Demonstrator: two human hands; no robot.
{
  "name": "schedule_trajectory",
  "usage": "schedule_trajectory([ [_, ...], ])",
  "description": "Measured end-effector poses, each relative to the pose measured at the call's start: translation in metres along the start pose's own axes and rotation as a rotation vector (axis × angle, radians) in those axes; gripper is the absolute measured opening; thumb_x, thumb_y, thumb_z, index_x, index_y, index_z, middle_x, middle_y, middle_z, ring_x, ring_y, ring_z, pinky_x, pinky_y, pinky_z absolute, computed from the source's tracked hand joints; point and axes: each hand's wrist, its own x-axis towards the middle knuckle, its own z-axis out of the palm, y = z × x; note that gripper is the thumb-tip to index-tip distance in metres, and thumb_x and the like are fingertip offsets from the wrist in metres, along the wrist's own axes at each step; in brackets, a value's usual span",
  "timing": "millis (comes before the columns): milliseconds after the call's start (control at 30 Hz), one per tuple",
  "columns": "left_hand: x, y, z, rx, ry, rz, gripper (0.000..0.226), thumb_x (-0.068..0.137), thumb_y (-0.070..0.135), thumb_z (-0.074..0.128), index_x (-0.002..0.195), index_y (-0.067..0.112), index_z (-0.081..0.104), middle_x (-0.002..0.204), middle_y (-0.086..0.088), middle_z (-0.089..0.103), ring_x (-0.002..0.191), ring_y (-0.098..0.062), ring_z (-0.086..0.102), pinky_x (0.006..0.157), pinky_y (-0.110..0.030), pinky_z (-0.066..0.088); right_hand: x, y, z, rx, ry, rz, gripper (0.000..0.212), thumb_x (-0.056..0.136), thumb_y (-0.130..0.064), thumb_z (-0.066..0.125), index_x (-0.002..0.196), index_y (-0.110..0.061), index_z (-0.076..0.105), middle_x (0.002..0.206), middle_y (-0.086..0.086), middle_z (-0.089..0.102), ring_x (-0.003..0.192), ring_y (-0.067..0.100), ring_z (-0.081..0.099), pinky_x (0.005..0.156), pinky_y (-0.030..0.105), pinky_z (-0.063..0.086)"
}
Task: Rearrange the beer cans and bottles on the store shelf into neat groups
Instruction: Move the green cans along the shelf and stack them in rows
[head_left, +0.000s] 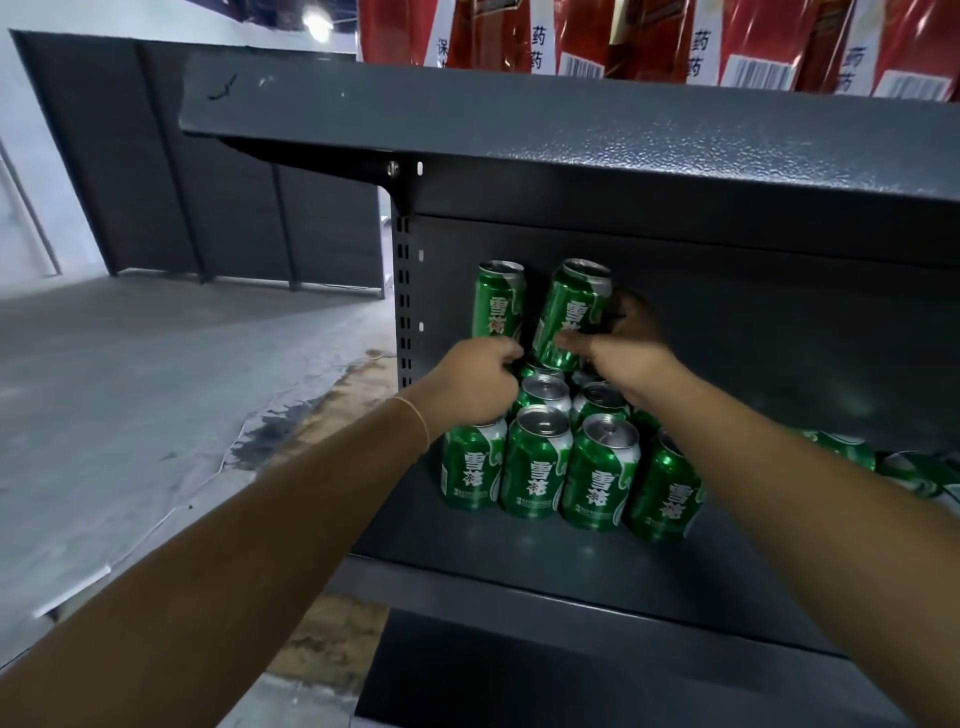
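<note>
Several green beer cans (535, 462) with white characters stand packed in rows at the left end of a dark grey shelf (467, 540). Above them my right hand (618, 343) grips a green can (571, 306), tilted to the left, over the back row. My left hand (478, 384) holds the bottom of another green can (497, 299), upright and raised beside the tilted one. Both raised cans are near the shelf's back panel. More green cans (914, 473) lie on their sides at the right, partly hidden behind my right forearm.
A grey shelf board (571, 130) overhangs just above the raised cans, with red packaged goods (649, 36) on top. A perforated upright (404, 291) bounds the shelf on the left. Beyond it lies a concrete floor (156, 389) with a stained patch and grey panels.
</note>
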Motion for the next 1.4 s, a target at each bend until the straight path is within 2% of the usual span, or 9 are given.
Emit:
schedule_trajectory([
  [200,0.001,0.001,0.007,0.2,-0.047,0.053,0.052,0.089,0.001,0.042,0.14,0.007,0.046,0.142,-0.015,0.047,0.097,-0.023,0.059,0.058,-0.02,0.045,0.011,0.006,0.009,-0.077,-0.014,0.022,0.06,0.064,-0.027,0.091,0.114,-0.024,0.059,0.108,-0.003,0.07,0.095,0.019,0.068,0.084,0.046,0.059],
  [333,0.005,-0.004,0.012,0.319,-0.078,0.05,0.038,0.084,0.005,0.045,0.119,-0.001,0.057,0.118,-0.018,0.061,0.103,-0.031,0.059,0.086,-0.043,0.053,0.017,0.014,0.016,-0.105,-0.028,0.028,0.066,0.06,-0.031,0.091,0.117,-0.024,0.058,0.112,-0.003,0.07,0.099,0.02,0.068,0.089,0.045,0.057],
  [533,0.004,-0.008,0.022,0.42,-0.05,0.124,0.005,0.081,0.006,0.049,0.08,0.006,0.044,0.091,-0.012,0.051,0.087,-0.03,0.054,0.071,-0.034,0.046,0.022,0.019,0.019,-0.116,-0.026,0.012,0.065,0.066,-0.027,0.089,0.122,-0.021,0.057,0.116,-0.002,0.069,0.103,0.02,0.067,0.093,0.043,0.055],
  [633,0.004,-0.013,0.026,0.41,-0.003,0.164,0.004,0.079,0.007,0.05,0.082,0.009,0.048,0.088,-0.011,0.048,0.09,-0.033,0.054,0.07,-0.03,0.04,0.023,0.018,0.02,-0.133,-0.015,0.004,0.065,0.068,-0.028,0.088,0.124,-0.022,0.056,0.117,-0.002,0.068,0.104,0.02,0.066,0.092,0.043,0.056],
  [733,0.002,-0.017,0.029,0.425,0.02,0.193,0.027,0.082,0.01,0.05,0.106,0.001,0.059,0.096,-0.013,0.053,0.1,-0.031,0.051,0.078,-0.031,0.038,0.023,0.017,0.02,-0.146,-0.003,-0.012,0.057,0.072,-0.027,0.086,0.122,-0.021,0.058,0.116,-0.002,0.067,0.103,0.02,0.065,0.092,0.043,0.055],
  [867,0.0,-0.02,0.031,0.461,0.033,0.213,0.045,0.084,0.015,0.05,0.128,0.004,0.053,0.109,-0.013,0.057,0.11,-0.029,0.049,0.092,-0.035,0.039,0.022,0.016,0.02,-0.161,0.009,-0.015,0.065,0.075,-0.029,0.085,0.131,-0.019,0.054,0.125,0.0,0.064,0.11,0.022,0.063,0.094,0.044,0.055],
  [1100,-0.001,-0.021,0.032,0.446,0.036,0.207,0.049,0.086,0.015,0.048,0.133,0.006,0.05,0.115,-0.012,0.056,0.116,-0.029,0.046,0.099,-0.038,0.037,0.017,0.01,0.02,-0.183,0.0,-0.031,0.054,0.081,-0.026,0.08,0.129,-0.02,0.055,0.117,-0.005,0.061,0.103,0.017,0.058,0.095,0.039,0.052],
  [1267,-0.002,-0.021,0.032,0.444,0.037,0.203,0.034,0.085,0.014,0.047,0.116,0.004,0.056,0.109,-0.012,0.056,0.113,-0.03,0.047,0.095,-0.037,0.037,0.015,0.01,0.022,-0.184,0.01,-0.038,0.054,0.082,-0.028,0.08,0.129,-0.02,0.054,0.123,-0.002,0.062,0.107,0.018,0.059,0.092,0.034,0.05],
  [1400,0.0,-0.023,0.033,0.45,0.042,0.204,0.036,0.084,0.015,0.048,0.117,0.004,0.056,0.109,-0.012,0.056,0.113,-0.029,0.047,0.095,-0.036,0.037,0.013,0.011,0.022,-0.213,0.007,-0.041,0.057,0.083,-0.031,0.078,0.132,-0.02,0.051,0.128,-0.002,0.06,0.111,0.019,0.057,0.091,0.031,0.046],
])
